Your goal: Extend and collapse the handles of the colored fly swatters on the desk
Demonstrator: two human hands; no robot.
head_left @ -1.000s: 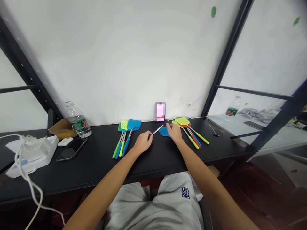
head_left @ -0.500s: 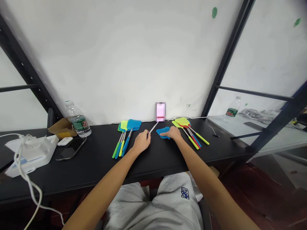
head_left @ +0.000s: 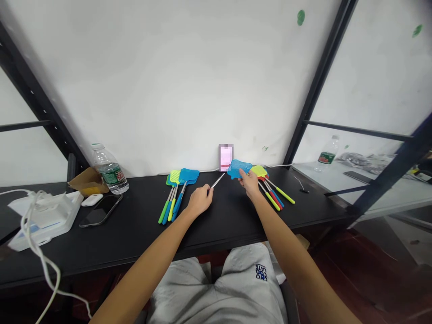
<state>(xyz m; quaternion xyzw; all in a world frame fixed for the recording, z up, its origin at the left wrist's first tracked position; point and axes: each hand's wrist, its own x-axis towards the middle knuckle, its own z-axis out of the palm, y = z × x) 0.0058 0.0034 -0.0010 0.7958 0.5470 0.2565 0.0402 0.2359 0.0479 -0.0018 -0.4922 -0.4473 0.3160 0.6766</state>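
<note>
My left hand (head_left: pixel 201 199) is closed around the grip end of a metal rod (head_left: pixel 218 181), whose bare tip points up and to the right. My right hand (head_left: pixel 249 182) pinches a blue fly swatter head (head_left: pixel 240 167), a perforated flat piece raised above the desk and tilted. Left of my hands lies a group of fly swatters (head_left: pixel 175 200) with green, blue and yellow handles and blue and yellow heads. Behind and right of my right hand is another group of fly swatters (head_left: pixel 273 194), with yellow, red and blue handles; the blue head partly covers their heads.
An upright phone (head_left: pixel 226 157) with a blurred screen leans on the wall. At the left of the black desk (head_left: pixel 141 238) are a water bottle (head_left: pixel 113 173), a cardboard box (head_left: pixel 88 181), a dark phone (head_left: pixel 101 210), a white case (head_left: pixel 92 200) and a white power strip with cables (head_left: pixel 50 216).
My right hand took hold of the blue swatter head, lifted it off the desk and moved it up and right. The rod in my left hand has swung, its tip now pointing further right than half a second ago.
</note>
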